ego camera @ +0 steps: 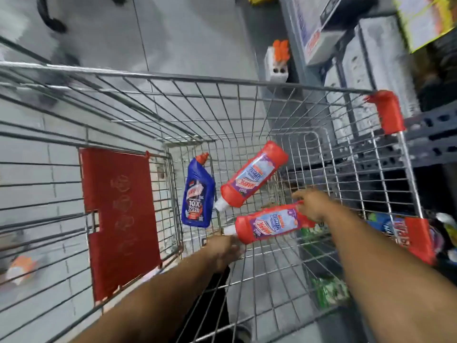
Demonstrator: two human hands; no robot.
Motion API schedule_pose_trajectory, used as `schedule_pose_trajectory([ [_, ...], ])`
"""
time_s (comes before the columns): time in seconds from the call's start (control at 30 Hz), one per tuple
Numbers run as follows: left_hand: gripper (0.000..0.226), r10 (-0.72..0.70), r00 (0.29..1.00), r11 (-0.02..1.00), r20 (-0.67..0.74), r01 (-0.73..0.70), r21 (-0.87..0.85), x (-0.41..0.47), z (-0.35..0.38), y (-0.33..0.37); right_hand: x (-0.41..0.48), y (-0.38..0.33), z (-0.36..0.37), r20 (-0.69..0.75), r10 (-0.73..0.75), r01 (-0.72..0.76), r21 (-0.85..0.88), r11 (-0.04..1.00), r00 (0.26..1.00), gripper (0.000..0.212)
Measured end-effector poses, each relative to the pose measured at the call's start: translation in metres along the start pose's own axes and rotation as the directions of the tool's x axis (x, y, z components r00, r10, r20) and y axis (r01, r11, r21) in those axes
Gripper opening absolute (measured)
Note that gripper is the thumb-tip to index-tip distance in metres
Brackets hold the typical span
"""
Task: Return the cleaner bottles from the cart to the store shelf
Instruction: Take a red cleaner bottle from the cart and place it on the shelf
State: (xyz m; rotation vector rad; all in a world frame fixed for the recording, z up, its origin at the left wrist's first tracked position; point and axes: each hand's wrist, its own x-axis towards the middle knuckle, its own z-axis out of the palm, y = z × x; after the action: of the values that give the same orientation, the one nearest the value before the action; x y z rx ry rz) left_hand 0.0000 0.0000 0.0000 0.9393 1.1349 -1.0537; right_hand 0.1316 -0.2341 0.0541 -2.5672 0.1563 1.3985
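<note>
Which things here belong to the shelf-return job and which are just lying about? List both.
Job:
blue cleaner bottle
upper red cleaner bottle
lower red cleaner bottle, both hands on it
wire cart
store shelf

Lying about:
red child-seat flap
white box with orange caps

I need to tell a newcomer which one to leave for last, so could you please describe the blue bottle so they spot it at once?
Look into the wire cart, down at its floor beside the red flap. Three bottles lie there; the blue bottle is nearest that flap, red cap pointing away from the person. The other two are red bottles with white caps.
</note>
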Motion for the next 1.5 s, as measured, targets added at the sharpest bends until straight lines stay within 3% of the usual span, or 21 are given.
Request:
schedule_pose_trajectory([
  [0.2, 0.016, 0.019, 0.991, 0.965, -0.13, -0.052, -0.257, 0.023, 0.009, -0.006, 0.026, 0.019, 0.011, 0.173, 0.029, -0.014, -0.085, 0.996, 0.984, 0.036],
  [0.33, 0.014, 0.004, 0.996, 0.946, -0.091, -0.033, -0.323, 0.028, 0.005, -0.006, 0.034, 0.024, 0.014, 0.218, 0.038, -0.031, -0.033, 0.999, 0.975, 0.037],
  [0.43, 0.014, -0.015, 0.995, 0.93, -0.096, -0.021, -0.368, 0.024, 0.004, -0.003, 0.026, 0.027, 0.015, 0.217, 0.051, -0.076, 0.108, 0.991, 0.975, 0.039],
  [0.57, 0.029, 0.003, 0.997, 0.948, -0.074, -0.026, -0.316, 0.012, 0.007, 0.005, 0.012, 0.028, 0.018, 0.216, 0.097, -0.149, 0.239, 0.959, 0.972, 0.042],
  [0.77, 0.017, 0.084, 0.996, 0.967, 0.008, -0.079, -0.243, -0.028, 0.009, 0.016, -0.02, 0.03, -0.002, 0.138, 0.052, -0.099, 0.356, 0.929, 0.989, 0.046],
  [0.9, 0.011, 0.248, 0.967, 0.957, 0.058, -0.236, -0.17, -0.086, 0.009, 0.049, -0.06, 0.032, -0.021, 0.074, -0.018, -0.026, 0.55, 0.835, 0.997, 0.033],
  [0.97, 0.007, 0.356, 0.934, 0.927, 0.041, -0.347, -0.139, -0.126, 0.014, 0.074, -0.084, 0.03, -0.026, 0.023, -0.077, 0.041, 0.683, 0.729, 0.997, 0.029],
  [1.07, 0.005, 0.598, 0.801, 0.801, 0.037, -0.597, -0.029, -0.204, 0.034, 0.104, -0.131, 0.025, -0.031, -0.147, -0.156, 0.21, 0.801, 0.561, 0.977, 0.037],
  [1.13, 0.011, 0.779, 0.623, 0.611, 0.075, -0.78, 0.132, -0.263, 0.057, 0.11, -0.174, 0.021, -0.031, -0.306, -0.19, 0.36, 0.806, 0.47, 0.933, 0.039],
  [1.2, 0.02, 0.872, 0.469, 0.446, 0.141, -0.879, 0.169, -0.316, 0.08, 0.108, -0.217, 0.018, -0.029, -0.446, -0.218, 0.496, 0.767, 0.406, 0.868, 0.039],
  [1.3, 0.021, 0.912, 0.314, 0.297, 0.264, -0.949, 0.103, -0.377, 0.11, 0.089, -0.279, 0.023, -0.019, -0.587, -0.253, 0.639, 0.715, 0.283, 0.769, 0.036],
  [1.4, 0.04, 0.894, 0.178, 0.178, 0.412, -0.983, 0.038, -0.419, 0.137, 0.042, -0.342, 0.041, 0.003, -0.702, -0.206, 0.731, 0.662, 0.165, 0.682, 0.029],
  [1.5, 0.019, 0.801, 0.112, 0.155, 0.587, -0.988, -0.023, -0.438, 0.166, -0.013, -0.393, 0.072, 0.042, -0.814, -0.079, 0.811, 0.557, 0.18, 0.576, 0.031],
])
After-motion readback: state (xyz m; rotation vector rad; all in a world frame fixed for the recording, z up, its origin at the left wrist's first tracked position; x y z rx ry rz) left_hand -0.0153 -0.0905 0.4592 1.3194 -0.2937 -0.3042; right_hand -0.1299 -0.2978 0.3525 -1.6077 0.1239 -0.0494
